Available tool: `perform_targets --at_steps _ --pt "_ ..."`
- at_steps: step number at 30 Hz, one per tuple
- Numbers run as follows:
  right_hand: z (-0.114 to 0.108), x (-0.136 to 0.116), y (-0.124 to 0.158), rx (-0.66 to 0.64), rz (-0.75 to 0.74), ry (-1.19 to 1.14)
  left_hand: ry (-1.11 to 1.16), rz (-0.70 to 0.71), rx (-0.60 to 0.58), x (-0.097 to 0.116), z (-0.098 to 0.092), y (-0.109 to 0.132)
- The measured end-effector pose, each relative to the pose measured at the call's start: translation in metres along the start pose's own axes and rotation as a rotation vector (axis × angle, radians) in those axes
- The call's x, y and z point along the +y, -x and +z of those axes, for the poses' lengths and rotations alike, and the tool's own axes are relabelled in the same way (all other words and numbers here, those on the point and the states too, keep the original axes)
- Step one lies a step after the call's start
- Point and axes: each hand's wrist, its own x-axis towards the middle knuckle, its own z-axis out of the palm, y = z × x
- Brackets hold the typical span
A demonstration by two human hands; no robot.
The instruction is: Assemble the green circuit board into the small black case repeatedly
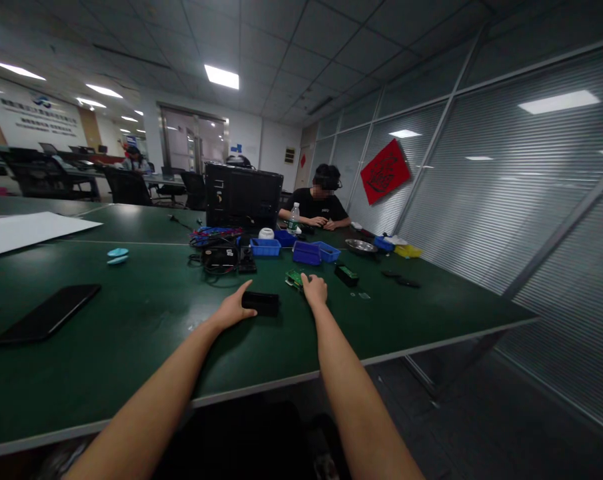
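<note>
My left hand (236, 307) grips the left end of a black open-topped plastic case (261, 305), thumb on the near side and fingers at the far side. The case rests on the green table. To its right, my right hand (315, 289) has its fingers on the right edge of a green circuit board (294, 275), which lies a little beyond the case. Parts of the board are hidden under the fingers. Right of that hand stands another black case (346, 275) with a green board in it. Small clear pieces (364, 295) lie near it.
Blue bins (306, 253), a tangle of cables (216, 237) and a monitor (244, 195) stand beyond my hands. A metal bowl (361, 247) and flat black pieces (408, 283) are at right. A black tablet-like slab (46, 313) lies at left. A person (321, 200) sits across the table.
</note>
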Motion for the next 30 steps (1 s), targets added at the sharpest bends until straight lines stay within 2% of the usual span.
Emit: perform_targets --at_steps 8,16,20,22,24,27,28,30 --pt "0.007 -0.003 0.002 -0.017 -0.059 0.092 -0.066 -0.035 0.046 0.001 0.002 -0.001" --pt "0.003 -0.006 0.003 -0.1 -0.169 0.002 -0.038 -0.034 0.131 -0.014 0.008 -0.01" --pt "0.003 -0.007 0.004 -0.123 -0.169 -0.022 -0.039 -0.065 0.162 -0.015 0.008 -0.011" --pt "0.003 -0.01 0.004 -0.111 -0.149 -0.144 -0.043 -0.07 0.164 -0.014 0.008 -0.011" --pt "0.003 -0.015 0.005 -0.148 -0.158 -0.42 -0.035 -0.07 0.16 -0.012 0.008 -0.01" --pt "0.001 -0.027 0.012 -0.341 -0.25 -0.932 -0.022 -0.071 0.156 -0.01 0.008 -0.01" --pt "0.0 -0.031 0.016 -0.408 -0.288 -1.039 -0.025 -0.074 0.159 -0.01 0.008 -0.01" --pt "-0.002 -0.038 0.023 -0.49 -0.357 -1.099 -0.026 -0.07 0.164 -0.01 0.009 -0.01"
